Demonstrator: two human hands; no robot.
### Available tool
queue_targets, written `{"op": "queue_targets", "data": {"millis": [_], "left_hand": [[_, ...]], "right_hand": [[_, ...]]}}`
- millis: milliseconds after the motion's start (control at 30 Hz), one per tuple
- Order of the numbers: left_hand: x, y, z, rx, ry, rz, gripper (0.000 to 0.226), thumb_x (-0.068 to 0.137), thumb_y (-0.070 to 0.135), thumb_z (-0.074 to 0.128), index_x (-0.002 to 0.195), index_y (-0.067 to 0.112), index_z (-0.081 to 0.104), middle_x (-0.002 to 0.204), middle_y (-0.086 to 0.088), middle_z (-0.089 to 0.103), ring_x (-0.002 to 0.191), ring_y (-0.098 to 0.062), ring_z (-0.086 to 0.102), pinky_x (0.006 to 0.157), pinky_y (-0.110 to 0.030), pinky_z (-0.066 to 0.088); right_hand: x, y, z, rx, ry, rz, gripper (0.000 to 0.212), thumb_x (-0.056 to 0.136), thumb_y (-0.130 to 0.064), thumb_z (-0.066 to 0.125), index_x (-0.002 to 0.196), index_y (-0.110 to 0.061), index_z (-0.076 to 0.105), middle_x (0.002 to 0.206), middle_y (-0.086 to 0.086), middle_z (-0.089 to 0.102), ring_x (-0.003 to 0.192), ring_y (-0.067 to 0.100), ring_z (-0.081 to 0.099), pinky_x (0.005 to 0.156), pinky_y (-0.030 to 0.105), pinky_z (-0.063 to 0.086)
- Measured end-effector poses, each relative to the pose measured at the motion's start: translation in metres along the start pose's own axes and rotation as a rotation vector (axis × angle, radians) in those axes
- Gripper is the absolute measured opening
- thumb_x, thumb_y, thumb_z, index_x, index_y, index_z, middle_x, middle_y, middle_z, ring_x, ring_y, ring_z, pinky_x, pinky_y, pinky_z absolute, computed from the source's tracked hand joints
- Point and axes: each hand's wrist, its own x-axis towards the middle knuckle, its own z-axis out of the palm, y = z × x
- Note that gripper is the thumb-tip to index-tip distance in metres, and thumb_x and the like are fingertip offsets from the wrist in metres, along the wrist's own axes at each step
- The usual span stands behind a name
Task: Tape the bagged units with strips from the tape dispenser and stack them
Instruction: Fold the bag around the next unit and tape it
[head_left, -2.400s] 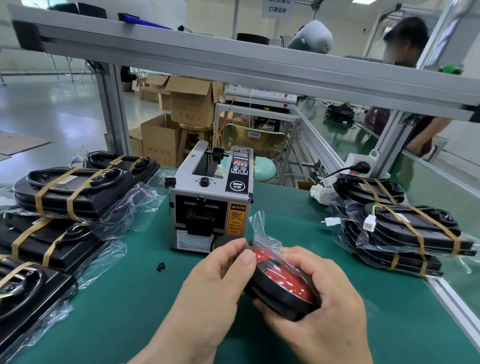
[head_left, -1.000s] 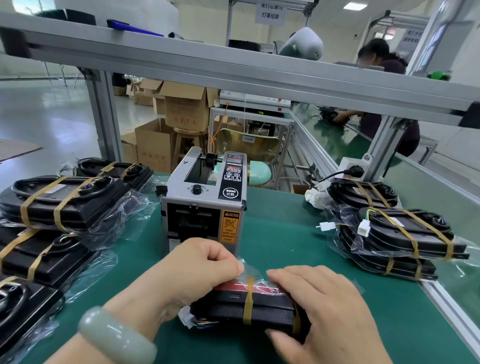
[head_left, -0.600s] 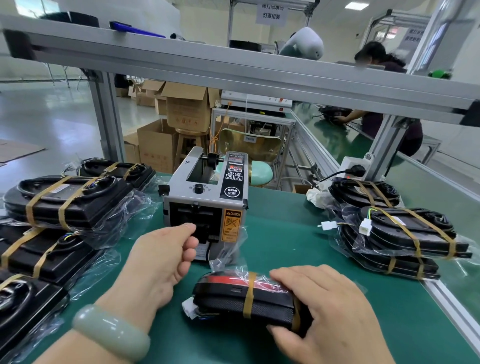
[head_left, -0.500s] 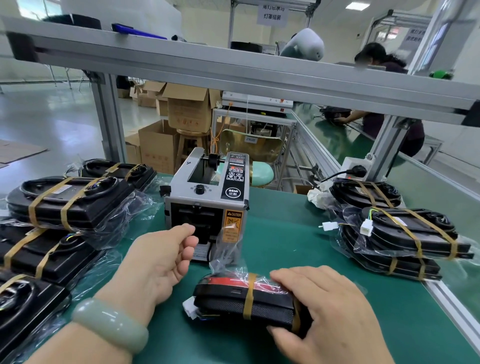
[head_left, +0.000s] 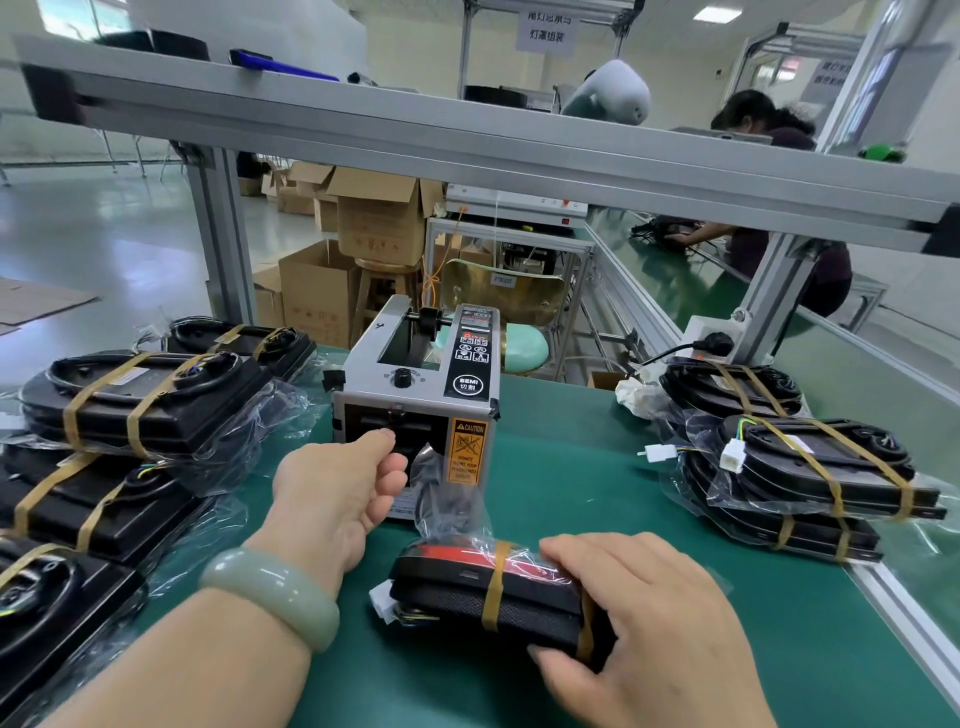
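While the right hand (head_left: 649, 623) grips the right end of the bagged unit (head_left: 467, 592), which lies on the green table (head_left: 571, 467) just in front of the tape dispenser (head_left: 421, 395), the left hand (head_left: 337, 483) is at the dispenser's front slot with fingers curled; whether it pinches a strip cannot be told. Taped units sit in a left pile (head_left: 145, 400) and a right pile (head_left: 810, 467).

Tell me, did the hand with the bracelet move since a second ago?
Yes. The left hand left the bagged unit and went forward, up to the tape dispenser's front.
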Motion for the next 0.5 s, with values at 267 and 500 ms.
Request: {"op": "queue_targets", "data": {"millis": [267, 500], "left_hand": [[0.002, -0.010, -0.002, 0.007, 0.026, 0.016, 0.013, 0.087, 0.018, 0.061, 0.077, 0.010, 0.063, 0.064, 0.000, 0.066, 0.046, -0.004, 0.054, 0.038, -0.016, 0.039], [-0.001, -0.006, 0.002, 0.007, 0.003, 0.002, 0.014, 0.087, 0.023, 0.068, 0.086, 0.009, 0.067, 0.065, -0.001, 0.070, 0.042, -0.003, 0.057, 0.036, -0.015, 0.041]], "right_hand": [[-0.001, 0.000, 0.001, 0.004, 0.008, 0.014, 0.058, 0.036, -0.043, 0.074, 0.092, -0.027, 0.072, 0.084, -0.014, 0.067, 0.068, 0.018, 0.063, 0.058, 0.032, 0.054], [-0.001, -0.002, 0.001, -0.011, -0.002, 0.019, 0.056, 0.039, -0.044, 0.072, 0.093, -0.028, 0.071, 0.085, -0.014, 0.067, 0.069, 0.019, 0.063, 0.059, 0.033, 0.054]]}}
